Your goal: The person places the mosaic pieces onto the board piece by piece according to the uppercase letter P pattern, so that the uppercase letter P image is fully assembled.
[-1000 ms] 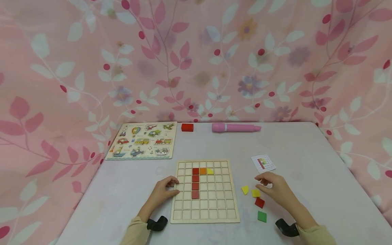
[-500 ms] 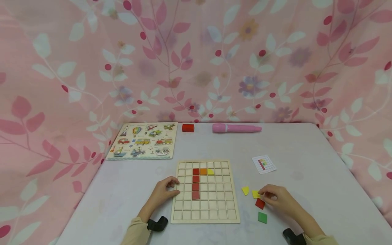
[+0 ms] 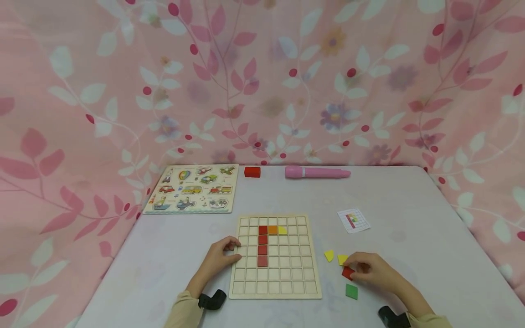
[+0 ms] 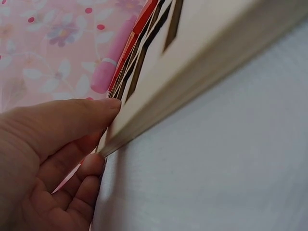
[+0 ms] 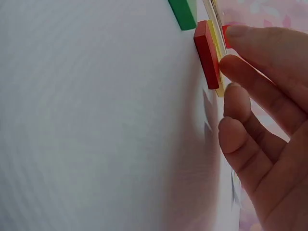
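Observation:
My left hand (image 3: 219, 255) holds the left edge of a wooden grid board (image 3: 250, 288). In the left wrist view its thumb rests on the board's rim (image 4: 159, 101), with curled fingers beside the edge. Set in the board are a column of red square tiles (image 3: 262, 249), an orange square (image 3: 272, 230) and a yellow rounded piece (image 3: 282, 230). My right hand (image 3: 373, 272) hovers over a loose red tile (image 3: 347, 273), thumb and index finger apart near it. Beside that tile lie a yellow square tile (image 3: 342, 260), a yellow rounded piece (image 3: 329, 256) and a green tile (image 3: 351, 291).
A small pattern card (image 3: 353, 221) lies right of the board. Along the back stand a vehicle puzzle (image 3: 197, 189), a red block (image 3: 252, 171) and a pink marker-shaped object (image 3: 317, 172). Behind the table hangs a pink floral cloth (image 3: 262, 82).
My right hand has come down from near the card to the loose tiles, then from the yellow square to the red one. My left hand stays on the board's edge.

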Motion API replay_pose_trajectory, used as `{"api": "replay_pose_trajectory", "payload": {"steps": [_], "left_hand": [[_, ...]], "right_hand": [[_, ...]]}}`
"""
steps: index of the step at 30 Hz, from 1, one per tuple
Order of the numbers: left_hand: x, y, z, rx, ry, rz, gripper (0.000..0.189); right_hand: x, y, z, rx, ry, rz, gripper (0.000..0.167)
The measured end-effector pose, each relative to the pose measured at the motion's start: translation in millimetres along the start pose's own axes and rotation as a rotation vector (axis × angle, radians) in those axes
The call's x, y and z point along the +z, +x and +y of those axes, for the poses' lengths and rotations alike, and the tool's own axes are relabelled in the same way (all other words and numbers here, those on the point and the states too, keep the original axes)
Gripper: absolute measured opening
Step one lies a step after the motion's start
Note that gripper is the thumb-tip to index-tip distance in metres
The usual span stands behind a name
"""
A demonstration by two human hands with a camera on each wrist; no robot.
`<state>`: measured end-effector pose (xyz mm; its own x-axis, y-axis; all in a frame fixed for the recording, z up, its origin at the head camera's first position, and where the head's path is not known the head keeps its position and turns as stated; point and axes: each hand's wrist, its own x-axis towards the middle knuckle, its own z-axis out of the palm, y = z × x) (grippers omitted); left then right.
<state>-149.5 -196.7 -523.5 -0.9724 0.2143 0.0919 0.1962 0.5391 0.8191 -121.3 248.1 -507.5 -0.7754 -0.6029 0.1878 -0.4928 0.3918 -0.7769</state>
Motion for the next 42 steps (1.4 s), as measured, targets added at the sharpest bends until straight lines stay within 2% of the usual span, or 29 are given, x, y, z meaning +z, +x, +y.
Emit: {"api": "replay_pose_trajectory", "payload": {"steps": [7, 11, 14, 16, 18, 25, 31, 37, 42], "left_hand": [[-0.9, 0.5, 0.8, 0.007, -0.009, 0.009, 0.027], [0.4, -0.2, -0.9, 0.012, -0.023, 0.009, 0.026], [0.8, -1.4, -1.9, 0.072, -0.031, 0.018, 0.025], [0.9, -2.3, -1.9, 0.133, -0.028, 0.030, 0.024], [0.7, -2.7, -1.9, 0.156, -0.022, 0.037, 0.024], [2.0, -1.2, -1.8, 0.019, -0.003, 0.020, 0.026], [2.3, -0.8, -0.8, -0.009, 0.009, 0.021, 0.027], [1.4, -0.4, -0.2, -0.006, -0.005, 0.016, 0.027], [1.1, 0.0, -0.3, -0.005, -0.007, 0.009, 0.027]], "right_hand": [[2.3, -0.1, 0.0, -0.035, 0.038, -0.016, 0.025], [2.4, -1.6, -0.1, -0.045, 0.039, -0.042, 0.022], [2.2, -2.3, -0.8, -0.060, 0.034, -0.061, 0.022], [2.3, -2.3, -1.4, -0.069, 0.036, -0.068, 0.024], [2.6, -2.1, -2.4, -0.068, 0.038, -0.071, 0.026], [3.2, -4.2, -4.5, -0.001, 0.012, -0.051, 0.027], [3.5, -4.8, -3.9, 0.072, -0.042, -0.038, 0.025], [3.4, -5.4, -3.5, 0.131, -0.067, -0.039, 0.025], [2.9, -4.5, -9.2, 0.109, -0.037, -0.027, 0.024]]}}
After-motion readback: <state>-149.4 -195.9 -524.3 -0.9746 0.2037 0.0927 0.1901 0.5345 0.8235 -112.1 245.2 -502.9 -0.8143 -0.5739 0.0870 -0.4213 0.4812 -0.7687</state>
